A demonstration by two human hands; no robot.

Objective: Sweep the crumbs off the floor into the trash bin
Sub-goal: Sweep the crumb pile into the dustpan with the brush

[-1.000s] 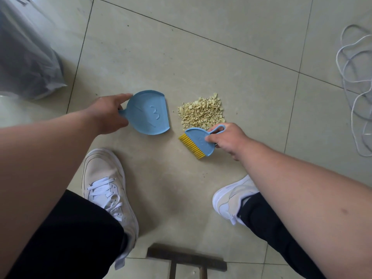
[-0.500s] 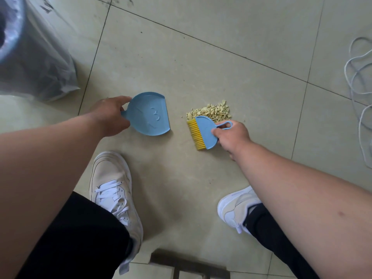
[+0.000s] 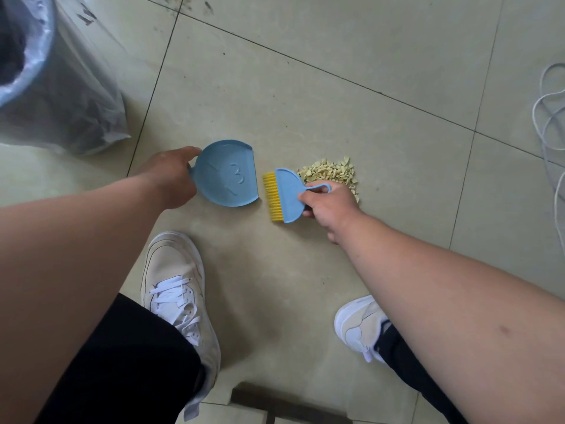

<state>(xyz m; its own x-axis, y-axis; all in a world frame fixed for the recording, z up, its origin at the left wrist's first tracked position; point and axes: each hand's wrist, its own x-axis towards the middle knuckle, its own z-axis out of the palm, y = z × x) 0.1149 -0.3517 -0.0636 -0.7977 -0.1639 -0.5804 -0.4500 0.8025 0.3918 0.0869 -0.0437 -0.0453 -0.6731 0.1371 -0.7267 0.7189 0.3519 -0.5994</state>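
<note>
At the near edge of the view, two pale shoes point(image 3: 180, 298) are planted apart on the tiled floor point(image 3: 305, 117), one on each side of the work area. This stance appears to be chosen so that both arms can be extended forward over the tiles between the feet.

Beyond the shoes, the left hand point(image 3: 169, 182) is closed around the short handle of the blue dustpan point(image 3: 227, 174). The pan is laid flat on the floor with its open straight edge turned toward the brush, so that swept material can be received without the pan being lifted.

Just beside that edge, the right hand point(image 3: 328, 206) is wrapped around the looped handle of the small blue brush point(image 3: 286, 198); this grip is fully closed on the handle. The yellow bristles point(image 3: 270, 195) are pointed at the pan mouth and are set just short of it.

The crumbs point(image 3: 331, 174) are gathered in one compact pile on the floor on the far side of the brush, partly hidden behind the right hand. None are seen in the pan. It is judged that the brush is placed ahead of the pile, and must be carried back behind it before a stroke toward the pan is made.

Farther off to the left, the trash bin point(image 3: 27, 56) is stood with a clear plastic liner draped over its rim, well apart from the pile; the loaded pan is to be carried there. At the far right, a loose white cord point(image 3: 550, 117) is lying on the tiles, clear of the sweep path.
</note>
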